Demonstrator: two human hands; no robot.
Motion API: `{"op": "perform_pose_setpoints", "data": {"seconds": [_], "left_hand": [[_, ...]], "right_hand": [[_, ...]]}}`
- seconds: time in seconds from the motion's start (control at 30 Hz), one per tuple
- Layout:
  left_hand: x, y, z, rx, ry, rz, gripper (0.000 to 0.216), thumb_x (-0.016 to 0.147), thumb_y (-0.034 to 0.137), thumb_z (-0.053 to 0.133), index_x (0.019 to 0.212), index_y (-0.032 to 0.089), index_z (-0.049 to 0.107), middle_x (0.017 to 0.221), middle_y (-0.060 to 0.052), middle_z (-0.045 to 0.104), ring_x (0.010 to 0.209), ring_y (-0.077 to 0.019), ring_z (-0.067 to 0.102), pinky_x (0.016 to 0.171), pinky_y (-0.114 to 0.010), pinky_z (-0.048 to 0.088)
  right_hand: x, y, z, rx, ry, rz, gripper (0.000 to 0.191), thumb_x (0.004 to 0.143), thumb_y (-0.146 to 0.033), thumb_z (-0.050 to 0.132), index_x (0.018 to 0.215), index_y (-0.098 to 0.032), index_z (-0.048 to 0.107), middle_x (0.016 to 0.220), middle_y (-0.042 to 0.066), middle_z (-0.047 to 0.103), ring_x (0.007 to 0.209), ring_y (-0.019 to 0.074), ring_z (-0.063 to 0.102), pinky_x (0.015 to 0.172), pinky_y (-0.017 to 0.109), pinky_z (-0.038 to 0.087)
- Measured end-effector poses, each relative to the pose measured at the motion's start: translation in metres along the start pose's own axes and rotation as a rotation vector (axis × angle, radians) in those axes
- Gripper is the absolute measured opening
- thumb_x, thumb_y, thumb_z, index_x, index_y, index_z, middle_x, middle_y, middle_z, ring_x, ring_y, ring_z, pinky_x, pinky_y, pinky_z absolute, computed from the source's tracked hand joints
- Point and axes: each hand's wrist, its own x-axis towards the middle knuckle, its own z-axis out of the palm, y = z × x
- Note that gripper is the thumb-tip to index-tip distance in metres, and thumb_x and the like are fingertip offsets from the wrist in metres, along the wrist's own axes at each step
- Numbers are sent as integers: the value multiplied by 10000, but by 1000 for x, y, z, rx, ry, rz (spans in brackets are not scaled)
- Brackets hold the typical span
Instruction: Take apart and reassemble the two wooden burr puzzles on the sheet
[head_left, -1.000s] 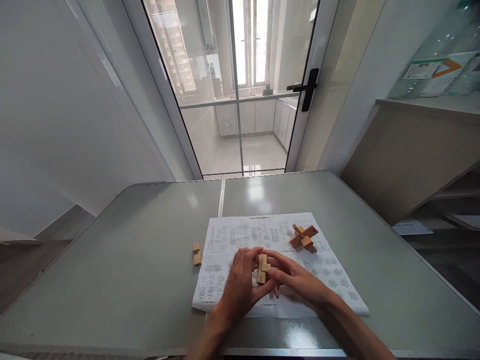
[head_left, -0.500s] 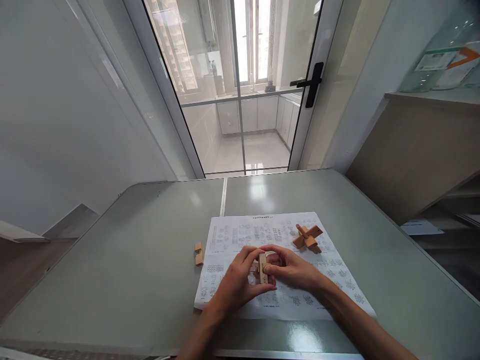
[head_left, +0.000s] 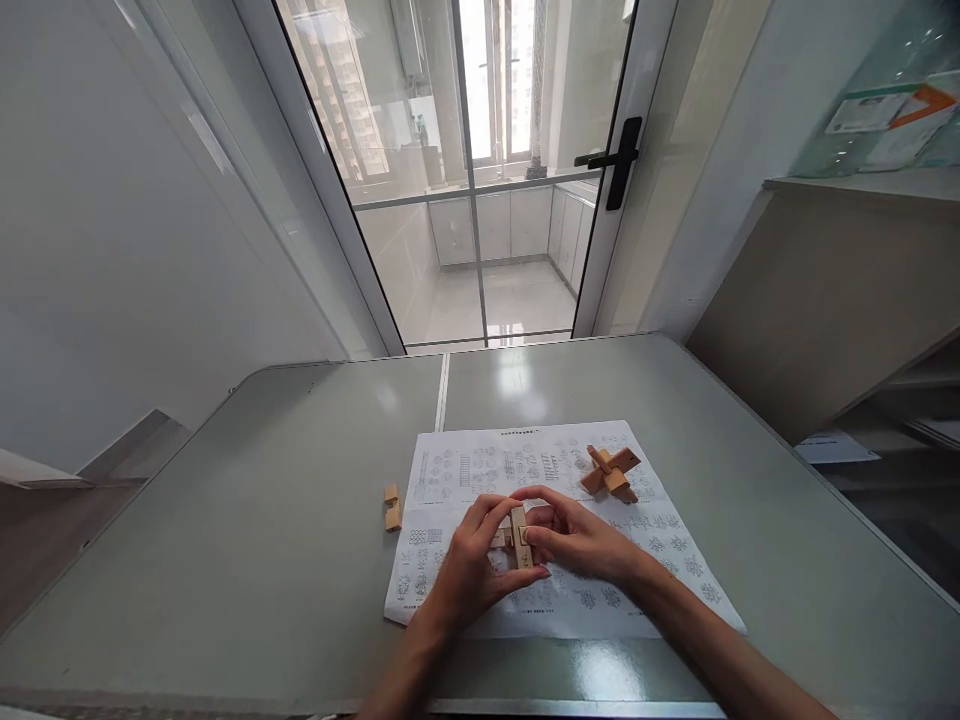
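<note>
Between my two hands is a partly joined wooden burr puzzle [head_left: 520, 540], made of pale notched sticks crossing each other. My left hand [head_left: 474, 555] grips it from the left, thumb at the near end and fingers at the far end of the upright stick. From the right, my right hand [head_left: 570, 535] presses its thumb on the middle of the pieces, with its fingers curled behind. A printed instruction sheet [head_left: 480, 610] with rows of small line drawings lies under both hands. Fingers hide part of the puzzle.
A notched wooden piece [head_left: 392, 508] lies just left of the sheet. On the sheet's upper right sits an assembled star-shaped wooden puzzle [head_left: 611, 474]. The grey-green table [head_left: 247, 540] meets a glass door [head_left: 517, 230] at its far edge; a shelf [head_left: 840, 280] stands at right.
The camera view has shifted slightly. Both hands keep hold of the puzzle, and it has barely moved in them.
</note>
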Motion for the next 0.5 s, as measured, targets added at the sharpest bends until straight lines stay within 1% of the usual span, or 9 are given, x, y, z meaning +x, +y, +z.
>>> {"op": "perform_pose_setpoints", "data": {"seconds": [0.1, 0.2, 0.3, 0.37, 0.4, 0.43, 0.5], "left_hand": [[-1, 1, -1, 72, 4, 28, 793, 721, 323, 987, 1402, 304, 582, 1262, -84, 671, 1167, -299, 687, 973, -450, 627], [-1, 4, -2, 169, -10, 39, 767, 751, 345, 966, 1412, 306, 579, 1251, -100, 686, 1151, -324, 688, 963, -490, 620], [1, 9, -6, 232, -31, 21, 748, 763, 391, 955, 1410, 300, 591, 1246, -116, 699, 1145, -350, 683, 967, -530, 600], [4, 14, -12, 208, -57, -17, 743, 769, 430, 946, 1409, 297, 593, 1283, -120, 692, 1153, -349, 674, 974, -531, 586], [5, 17, -15, 178, -69, -53, 721, 796, 452, 920, 1415, 291, 588, 1289, -120, 690, 1146, -340, 674, 967, -515, 582], [6, 20, -19, 133, -83, -104, 655, 856, 472, 862, 1419, 282, 585, 1260, -116, 700, 1113, -321, 681, 940, -483, 582], [7, 27, -26, 10, -138, -231, 443, 1018, 490, 643, 1389, 250, 611, 1078, -84, 727, 952, -259, 691, 827, -391, 567]], "right_hand": [[-1, -3, 3, -11, 15, -14, 505, 969, -503, 748, 1346, -223, 563, 785, -52, 649, 681, 122, 598, 624, 254, 470], [-3, -6, 8, -51, 41, -20, 468, 986, -492, 731, 1327, -215, 568, 788, -49, 648, 691, 123, 594, 631, 256, 472], [-5, -6, 10, -82, 88, -16, 447, 987, -490, 733, 1305, -213, 583, 814, -34, 677, 714, 132, 618, 660, 270, 497], [-6, -7, 9, -89, 125, -7, 455, 978, -485, 748, 1304, -213, 585, 830, -25, 696, 724, 137, 635, 677, 279, 514], [-6, -9, 8, -89, 134, -1, 465, 972, -483, 757, 1309, -215, 582, 840, -23, 703, 725, 139, 643, 684, 284, 522], [-7, -11, 7, -90, 132, 3, 475, 968, -483, 761, 1314, -217, 575, 851, -19, 709, 725, 140, 649, 688, 289, 528], [-9, -20, 5, -117, 115, -2, 479, 970, -485, 756, 1321, -221, 566, 875, -11, 715, 736, 148, 658, 696, 300, 533]]}}
